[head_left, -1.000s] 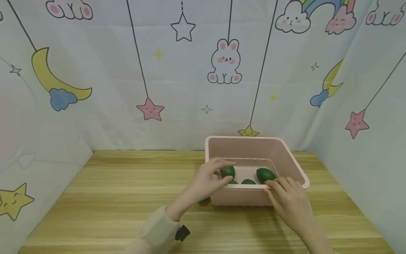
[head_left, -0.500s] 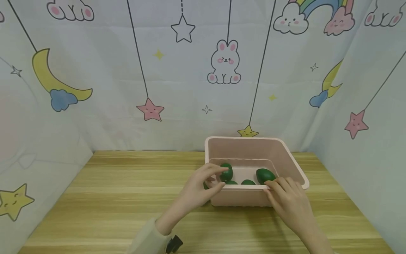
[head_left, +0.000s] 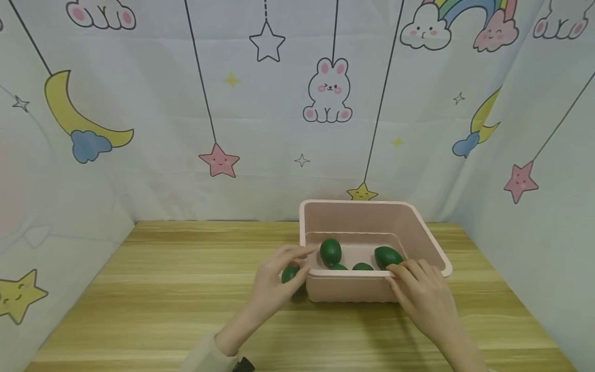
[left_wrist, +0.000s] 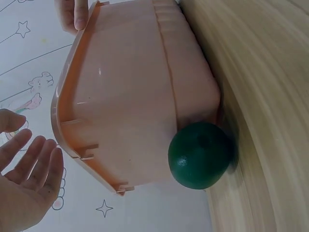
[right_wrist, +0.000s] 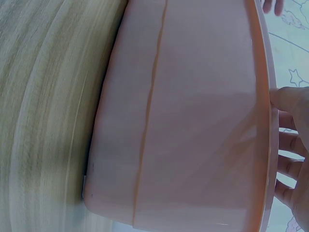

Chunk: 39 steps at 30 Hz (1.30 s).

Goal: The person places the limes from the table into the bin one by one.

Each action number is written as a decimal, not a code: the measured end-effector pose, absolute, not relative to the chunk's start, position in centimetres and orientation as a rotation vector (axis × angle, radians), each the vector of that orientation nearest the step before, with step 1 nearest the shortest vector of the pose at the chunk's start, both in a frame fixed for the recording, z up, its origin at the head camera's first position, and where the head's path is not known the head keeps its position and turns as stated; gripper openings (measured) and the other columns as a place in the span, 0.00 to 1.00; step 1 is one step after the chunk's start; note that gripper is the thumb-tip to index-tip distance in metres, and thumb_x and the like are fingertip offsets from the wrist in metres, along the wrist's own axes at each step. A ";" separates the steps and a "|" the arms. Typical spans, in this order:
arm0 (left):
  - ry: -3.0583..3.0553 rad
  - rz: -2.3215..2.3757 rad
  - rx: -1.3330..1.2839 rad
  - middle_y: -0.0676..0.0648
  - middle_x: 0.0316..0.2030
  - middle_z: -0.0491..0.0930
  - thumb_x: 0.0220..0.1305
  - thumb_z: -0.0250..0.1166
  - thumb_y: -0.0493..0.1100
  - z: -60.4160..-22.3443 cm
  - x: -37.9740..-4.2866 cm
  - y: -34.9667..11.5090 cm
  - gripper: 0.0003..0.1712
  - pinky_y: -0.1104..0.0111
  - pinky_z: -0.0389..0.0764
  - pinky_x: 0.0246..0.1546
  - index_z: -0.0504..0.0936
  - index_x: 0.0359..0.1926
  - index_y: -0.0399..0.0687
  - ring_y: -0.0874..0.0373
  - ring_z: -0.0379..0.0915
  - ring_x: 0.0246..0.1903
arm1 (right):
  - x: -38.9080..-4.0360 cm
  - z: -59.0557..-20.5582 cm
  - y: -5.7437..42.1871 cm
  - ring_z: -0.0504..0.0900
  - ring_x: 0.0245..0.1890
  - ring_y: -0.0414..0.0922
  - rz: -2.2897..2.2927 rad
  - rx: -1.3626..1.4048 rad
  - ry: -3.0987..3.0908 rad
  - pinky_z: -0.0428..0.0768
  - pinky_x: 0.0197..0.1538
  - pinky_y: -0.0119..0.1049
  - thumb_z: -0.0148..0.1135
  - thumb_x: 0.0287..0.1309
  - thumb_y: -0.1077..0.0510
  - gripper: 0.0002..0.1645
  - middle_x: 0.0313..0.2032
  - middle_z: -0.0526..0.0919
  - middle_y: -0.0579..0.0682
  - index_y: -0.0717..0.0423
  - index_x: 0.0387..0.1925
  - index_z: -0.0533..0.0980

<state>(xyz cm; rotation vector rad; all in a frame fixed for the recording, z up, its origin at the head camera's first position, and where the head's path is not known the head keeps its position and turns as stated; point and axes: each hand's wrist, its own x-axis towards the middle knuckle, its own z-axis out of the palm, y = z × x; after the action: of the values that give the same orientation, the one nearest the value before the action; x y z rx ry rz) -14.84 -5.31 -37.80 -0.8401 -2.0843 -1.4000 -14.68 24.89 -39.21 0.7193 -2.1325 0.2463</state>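
A pink plastic bin (head_left: pixel 353 287) stands on the table with several dark green, egg-shaped fruits, avocado-like, inside it; one fruit (head_left: pixel 330 252) lies at the left and another (head_left: pixel 388 256) at the right. Two more show only their tops above the front rim. Outside, another green fruit (left_wrist: pixel 200 155) sits on the table by the bin's left front corner. My left hand (head_left: pixel 266 283) hovers over that corner, fingers loosely curved, holding nothing. At the bin's front rim, my right hand (head_left: pixel 426 294) grips the edge, thumb outside and fingers inside, as the right wrist view shows (right_wrist: pixel 295 145).
The wood-grain table (head_left: pixel 186 279) reaches back to a pale cloth (head_left: pixel 260 119) printed with stars, moons and bunnies, which hangs behind and at both sides. The bin stands right of centre, near the back cloth.
My left hand has drawn back from above the bin's inside to its left front corner, moving left and down. More of the outside fruit shows. My right hand stays on the rim.
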 end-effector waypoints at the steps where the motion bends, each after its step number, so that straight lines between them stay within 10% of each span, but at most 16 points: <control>1: -2.095 -1.400 -0.827 0.47 0.46 0.82 0.57 0.66 0.30 -37.9 -14.8 -5.5 0.22 0.67 0.82 0.44 0.81 0.53 0.48 0.56 0.79 0.42 | -14.7 -39.2 24.9 0.75 0.33 0.47 0.248 0.718 -2.132 0.70 0.35 0.40 0.41 0.72 0.40 0.30 0.29 0.79 0.47 0.55 0.36 0.82; 39: -2.365 -1.502 -0.323 0.42 0.54 0.76 0.57 0.68 0.35 -42.7 -17.3 -7.4 0.26 0.52 0.79 0.52 0.77 0.58 0.45 0.46 0.74 0.53 | -14.7 -39.1 24.7 0.75 0.32 0.47 0.248 0.717 -2.135 0.70 0.35 0.41 0.41 0.72 0.40 0.30 0.29 0.79 0.48 0.55 0.36 0.82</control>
<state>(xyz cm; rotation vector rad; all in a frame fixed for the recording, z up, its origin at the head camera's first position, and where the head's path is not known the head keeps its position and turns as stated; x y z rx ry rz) -17.27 -7.41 -42.65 -0.3227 -2.3654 -1.5017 -14.73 24.73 -39.11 0.7171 -2.1349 0.2483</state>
